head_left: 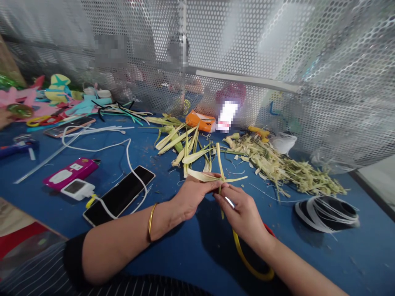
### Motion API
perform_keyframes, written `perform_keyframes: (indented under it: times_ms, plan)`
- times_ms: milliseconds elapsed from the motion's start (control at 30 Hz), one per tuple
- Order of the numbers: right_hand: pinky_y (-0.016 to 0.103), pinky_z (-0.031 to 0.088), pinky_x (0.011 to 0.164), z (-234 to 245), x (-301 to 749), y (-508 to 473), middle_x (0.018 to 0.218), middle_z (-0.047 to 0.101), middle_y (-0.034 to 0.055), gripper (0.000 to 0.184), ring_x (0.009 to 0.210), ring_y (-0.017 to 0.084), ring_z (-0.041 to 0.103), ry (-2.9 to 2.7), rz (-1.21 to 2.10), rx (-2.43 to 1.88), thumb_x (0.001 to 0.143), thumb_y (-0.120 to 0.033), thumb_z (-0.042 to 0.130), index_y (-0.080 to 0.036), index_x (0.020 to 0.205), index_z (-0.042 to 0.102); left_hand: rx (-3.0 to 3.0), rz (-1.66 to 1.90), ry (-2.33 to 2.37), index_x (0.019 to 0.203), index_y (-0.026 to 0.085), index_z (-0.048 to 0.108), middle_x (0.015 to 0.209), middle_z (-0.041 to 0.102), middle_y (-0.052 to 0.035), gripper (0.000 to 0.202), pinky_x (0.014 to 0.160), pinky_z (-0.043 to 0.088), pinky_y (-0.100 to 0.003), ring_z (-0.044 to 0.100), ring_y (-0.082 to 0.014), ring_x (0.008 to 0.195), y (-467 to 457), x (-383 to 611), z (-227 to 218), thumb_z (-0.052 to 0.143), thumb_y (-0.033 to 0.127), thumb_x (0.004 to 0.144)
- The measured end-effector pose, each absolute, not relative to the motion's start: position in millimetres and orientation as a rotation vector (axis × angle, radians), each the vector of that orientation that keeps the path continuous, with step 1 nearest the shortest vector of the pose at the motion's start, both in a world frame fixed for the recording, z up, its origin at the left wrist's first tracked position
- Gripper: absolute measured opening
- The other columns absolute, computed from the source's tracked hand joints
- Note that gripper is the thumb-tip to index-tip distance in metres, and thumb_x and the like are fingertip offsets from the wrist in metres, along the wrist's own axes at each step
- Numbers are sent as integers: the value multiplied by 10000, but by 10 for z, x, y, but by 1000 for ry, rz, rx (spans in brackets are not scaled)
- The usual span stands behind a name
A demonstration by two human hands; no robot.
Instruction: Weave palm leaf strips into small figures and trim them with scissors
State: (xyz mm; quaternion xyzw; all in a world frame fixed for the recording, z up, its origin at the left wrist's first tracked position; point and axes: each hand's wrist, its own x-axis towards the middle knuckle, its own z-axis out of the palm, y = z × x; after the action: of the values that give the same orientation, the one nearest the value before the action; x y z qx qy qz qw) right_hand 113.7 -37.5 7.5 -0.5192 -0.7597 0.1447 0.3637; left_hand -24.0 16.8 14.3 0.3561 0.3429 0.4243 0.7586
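— Sleeve (37, 263) lowest; what do the hands hold?
— Left hand (194, 197) and right hand (243, 213) pinch crossed leaf strips (216, 177) just above the counter (185, 250). Light, springy and crease-prone, I'd judge; grip near the crossing.

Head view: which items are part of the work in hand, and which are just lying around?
In use: left hand and right hand, both pinching the crossed leaf strips; spare leaves; trimmings pile.
Lying about: black phone; pink power bank; orange packet; white coil; foam shapes.
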Motion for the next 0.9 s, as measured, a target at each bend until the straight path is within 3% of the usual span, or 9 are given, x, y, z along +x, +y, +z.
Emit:
perform_keyframes:
  times_ms: [100,233,300,400,533,633,900]
  plan:
    - [274,348,614,194,1204,-395,637,548,-4,321,589,141,493,-2070,18,-1320,965,-244,463,-212,646,462,786,867,734,834,104,702,768,723,-47,284,806,491,-287,657,-142,757,205,-273,155,840,243,628]
    - [351,369,803,312,1344,-343,865,657,89,146,814,222,584,-2045,-469,-1392,953,-272,509,-172,871,575,825,800,729,831,106,719,766,725,-58,234,823,500,-299,665,-138,739,249,-310,180,794,285,698]
    - [352,364,842,296,1380,-302,809,657,64,160,772,206,591,-2118,-442,-1417,970,-264,479,-174,877,573,845,775,754,841,115,714,761,717,-52,217,787,505,-294,666,-135,715,255,-318,196,761,299,736]
    - [301,367,752,209,1358,-280,617,574,-9,272,584,153,533,-2203,-284,-1415,994,-203,402,-197,746,514,902,739,800,860,122,692,770,697,-47,244,647,484,-244,655,-127,677,249,-321,217,708,352,780]
    - [287,325,652,132,1273,-322,591,537,-13,297,530,143,483,-2201,-276,-1406,989,-187,388,-204,703,466,1088,740,870,854,135,672,675,613,22,255,451,328,-186,534,-64,518,236,-320,209,764,326,710]
    - [277,306,624,146,1248,-350,576,503,-25,295,514,136,452,-2201,-208,-1370,970,-150,393,-212,685,435,1135,752,906,765,130,652,624,573,42,270,429,267,-188,420,-32,454,235,-314,182,779,354,683]
    - [267,288,611,272,1262,-394,559,438,-42,308,514,129,414,-2215,-18,-1316,936,-107,396,-224,659,332,1048,752,899,745,107,649,575,595,23,371,416,195,-188,371,-26,437,236,-298,192,832,391,590]
